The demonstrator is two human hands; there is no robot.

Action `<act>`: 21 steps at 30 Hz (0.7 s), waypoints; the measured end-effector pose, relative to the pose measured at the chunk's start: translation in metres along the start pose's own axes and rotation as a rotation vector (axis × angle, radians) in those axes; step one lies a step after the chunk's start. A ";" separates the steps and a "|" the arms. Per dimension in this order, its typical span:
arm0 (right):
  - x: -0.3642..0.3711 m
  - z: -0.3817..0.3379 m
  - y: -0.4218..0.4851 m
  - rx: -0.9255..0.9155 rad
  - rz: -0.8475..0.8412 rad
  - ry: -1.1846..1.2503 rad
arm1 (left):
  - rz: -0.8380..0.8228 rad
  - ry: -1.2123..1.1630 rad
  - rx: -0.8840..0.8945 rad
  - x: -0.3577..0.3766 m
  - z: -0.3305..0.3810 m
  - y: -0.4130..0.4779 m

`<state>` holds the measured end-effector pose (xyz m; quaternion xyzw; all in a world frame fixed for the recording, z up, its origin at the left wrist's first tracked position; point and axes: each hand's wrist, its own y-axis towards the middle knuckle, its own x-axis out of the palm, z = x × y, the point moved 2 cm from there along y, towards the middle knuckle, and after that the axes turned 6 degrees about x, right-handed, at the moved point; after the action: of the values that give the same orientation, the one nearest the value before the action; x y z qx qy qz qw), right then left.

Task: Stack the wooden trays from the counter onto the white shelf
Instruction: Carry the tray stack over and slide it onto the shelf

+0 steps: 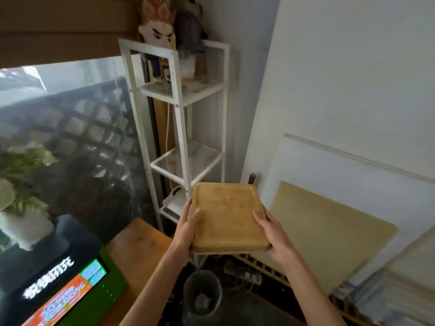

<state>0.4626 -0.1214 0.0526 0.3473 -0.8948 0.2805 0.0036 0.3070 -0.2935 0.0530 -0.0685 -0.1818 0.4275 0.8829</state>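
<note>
Holding a stack of wooden trays [227, 217] level in mid-air, left hand [188, 225] and right hand [270, 228] clamped on opposite edges, just before the white shelf [179, 109]. Risk: trays sliding apart if tilted, or clipping the shelf's upright.

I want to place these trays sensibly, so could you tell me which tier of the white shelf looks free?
The middle tier: it looks bare apart from a white cable behind, while the top tier holds small items.

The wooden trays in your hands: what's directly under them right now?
The wooden trays are held in the air by the left hand and right hand. Below them show a mesh bin, cables and dark floor. The white shelf bottom tier is partly hidden behind them.
</note>
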 end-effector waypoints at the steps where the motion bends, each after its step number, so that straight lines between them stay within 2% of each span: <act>1: 0.000 -0.009 0.015 0.008 -0.011 -0.008 | 0.015 -0.013 0.004 0.004 0.003 0.012; 11: -0.020 -0.062 0.170 0.101 -0.238 -0.230 | 0.220 -0.015 -0.001 0.044 -0.007 0.107; 21: -0.021 -0.095 0.245 0.137 -0.281 -0.209 | 0.332 -0.057 0.054 0.071 -0.009 0.161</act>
<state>0.3081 0.0869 0.0062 0.4956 -0.8118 0.2998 -0.0740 0.2329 -0.1369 0.0191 -0.0617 -0.1814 0.5740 0.7961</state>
